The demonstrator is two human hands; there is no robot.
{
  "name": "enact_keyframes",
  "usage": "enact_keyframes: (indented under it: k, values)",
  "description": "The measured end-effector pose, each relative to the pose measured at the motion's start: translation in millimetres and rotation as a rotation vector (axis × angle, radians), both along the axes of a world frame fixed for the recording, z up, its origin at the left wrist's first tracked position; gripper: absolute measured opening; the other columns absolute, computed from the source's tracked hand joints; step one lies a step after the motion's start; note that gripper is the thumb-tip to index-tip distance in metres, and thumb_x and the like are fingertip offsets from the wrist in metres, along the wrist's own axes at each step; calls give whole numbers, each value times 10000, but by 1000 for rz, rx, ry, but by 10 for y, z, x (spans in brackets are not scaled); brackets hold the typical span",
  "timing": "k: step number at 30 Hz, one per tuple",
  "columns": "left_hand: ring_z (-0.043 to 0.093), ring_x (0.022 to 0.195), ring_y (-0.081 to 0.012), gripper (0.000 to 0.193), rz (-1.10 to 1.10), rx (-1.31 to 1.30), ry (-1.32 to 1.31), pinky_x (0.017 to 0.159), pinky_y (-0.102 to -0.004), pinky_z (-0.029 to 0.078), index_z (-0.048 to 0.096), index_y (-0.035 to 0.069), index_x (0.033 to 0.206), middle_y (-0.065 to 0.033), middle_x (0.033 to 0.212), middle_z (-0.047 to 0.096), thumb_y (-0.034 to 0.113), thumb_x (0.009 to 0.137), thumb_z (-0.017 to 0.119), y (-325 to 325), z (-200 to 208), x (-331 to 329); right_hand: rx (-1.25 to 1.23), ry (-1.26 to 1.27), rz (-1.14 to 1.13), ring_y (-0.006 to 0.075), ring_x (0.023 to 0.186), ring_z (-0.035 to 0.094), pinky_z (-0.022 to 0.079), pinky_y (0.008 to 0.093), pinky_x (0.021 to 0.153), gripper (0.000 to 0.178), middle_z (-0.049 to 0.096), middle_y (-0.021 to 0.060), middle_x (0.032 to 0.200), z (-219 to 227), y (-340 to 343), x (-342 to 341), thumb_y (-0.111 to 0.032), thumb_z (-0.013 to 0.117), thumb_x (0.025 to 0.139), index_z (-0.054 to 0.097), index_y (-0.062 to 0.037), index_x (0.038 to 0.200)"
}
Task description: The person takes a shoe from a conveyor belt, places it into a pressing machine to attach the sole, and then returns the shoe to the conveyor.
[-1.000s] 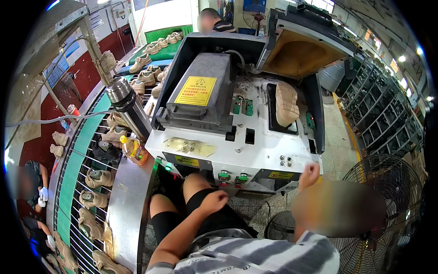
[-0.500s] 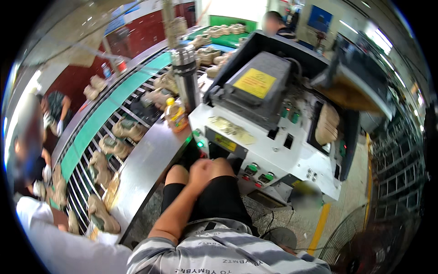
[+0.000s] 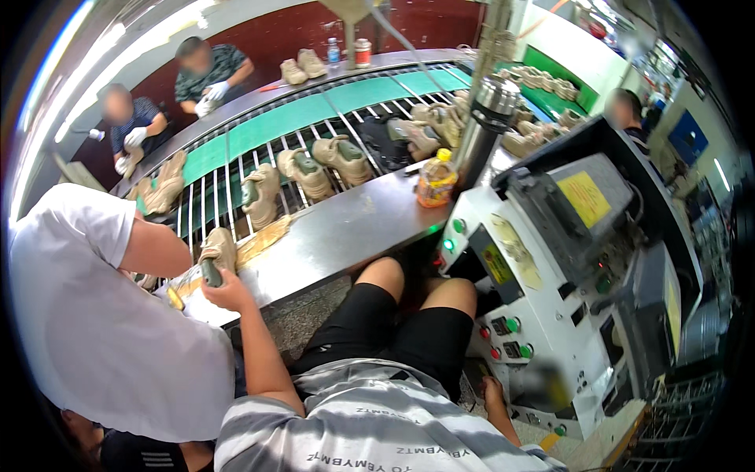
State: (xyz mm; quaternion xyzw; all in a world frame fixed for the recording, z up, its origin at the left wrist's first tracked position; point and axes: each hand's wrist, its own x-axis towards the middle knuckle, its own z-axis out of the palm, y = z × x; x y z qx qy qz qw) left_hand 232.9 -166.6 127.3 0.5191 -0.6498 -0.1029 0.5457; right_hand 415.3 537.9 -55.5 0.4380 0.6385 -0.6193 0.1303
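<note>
My left hand [image 3: 226, 291] reaches out to the left, its fingers closed on a beige shoe [image 3: 219, 249] at the near edge of the steel table. The shoe's opening shows dark green by my fingertips. Down by the machine's front, low on the right, is my right hand [image 3: 492, 391]; its fingers are mostly hidden. The grey-white machine [image 3: 543, 346] has red and green buttons and dark covers on top. A row of beige shoes [image 3: 343, 160] stands on the roller rack beyond the steel table [image 3: 338, 237].
A bottle of yellow liquid [image 3: 436, 181] and a steel flask [image 3: 486, 126] stand beside the machine. A co-worker in a white shirt [image 3: 118, 315] is close on my left. Two gloved people [image 3: 211, 75] work across the green conveyor strip [image 3: 267, 126].
My view has turned left. My left hand has gone from my lap to the shoe. The machine's right cover has come down, and the shoe there is out of sight.
</note>
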Motion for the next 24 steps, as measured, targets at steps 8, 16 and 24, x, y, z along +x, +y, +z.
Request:
enact_keyframes:
  k: [8, 16, 24]
  values:
    - [475, 1198, -385, 851, 123, 283, 130, 1018, -454, 379, 412, -28, 1317, -216, 1273, 506, 376, 687, 817, -216, -484, 205, 206, -327, 500, 162, 576, 508, 392, 326, 526, 153, 571, 72, 696, -351, -154, 602, -157, 570, 794, 622, -13, 788]
    - [523, 1160, -332, 785, -346, 402, 289, 988, -405, 408, 426, -35, 1299, -201, 1271, 521, 277, 697, 823, -512, -584, 204, 333, -324, 561, 167, 629, 528, 402, 345, 565, 164, 588, 103, 708, -145, -449, 438, -140, 570, 795, 621, 14, 772]
    - [502, 1185, -317, 808, -381, 390, 61, 1008, -388, 386, 443, -16, 1298, -194, 1271, 518, 293, 665, 839, -1254, -660, -476, 509, -245, 559, 172, 681, 549, 412, 364, 604, 177, 605, 133, 719, 117, -695, 111, -123, 569, 796, 619, 41, 755]
